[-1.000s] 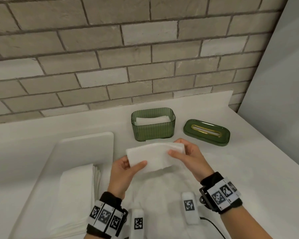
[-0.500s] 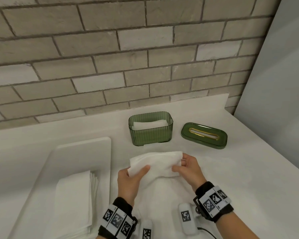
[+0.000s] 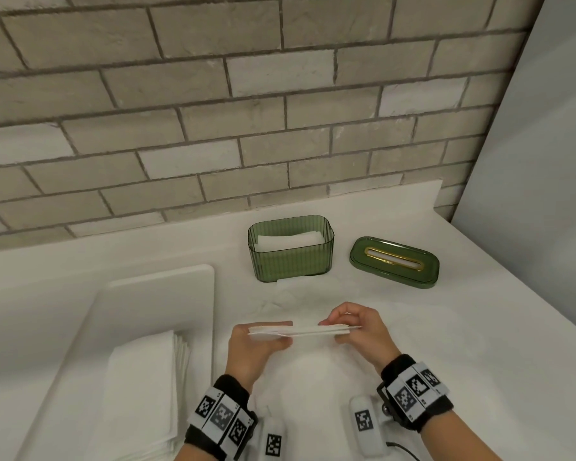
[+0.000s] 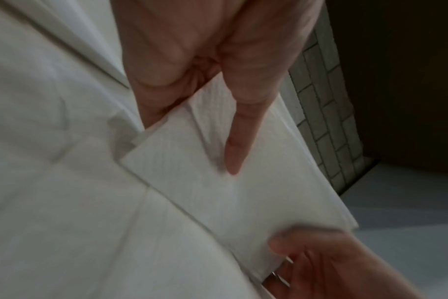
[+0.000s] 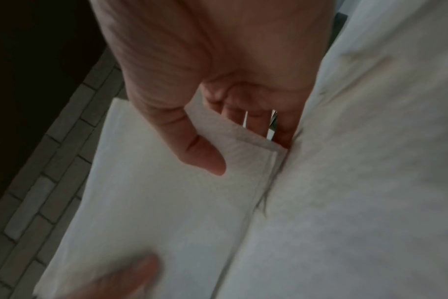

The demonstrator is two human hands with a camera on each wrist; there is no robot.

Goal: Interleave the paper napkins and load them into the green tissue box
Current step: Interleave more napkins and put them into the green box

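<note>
A folded white paper napkin (image 3: 301, 331) is held flat at both ends, low in the centre of the head view.

Its left end is pinched by the left hand (image 3: 258, 347), thumb on top and fingers beneath; its right end is gripped by the right hand (image 3: 358, 331) in the same way. Beneath it an unfolded white sheet (image 3: 313, 371) is spread on the white counter (image 3: 479, 344). Above centre, the ribbed green plastic tissue box (image 3: 291, 261) is seen partly loaded with napkins, its green lid with a gold-rimmed slot (image 3: 394, 262) set off to the right. A stack of white napkins (image 3: 143, 394) remains on the white tray (image 3: 160, 294) at lower left, so much is judged left. How many layers are held cannot be told; the stack is cut off below.
</note>
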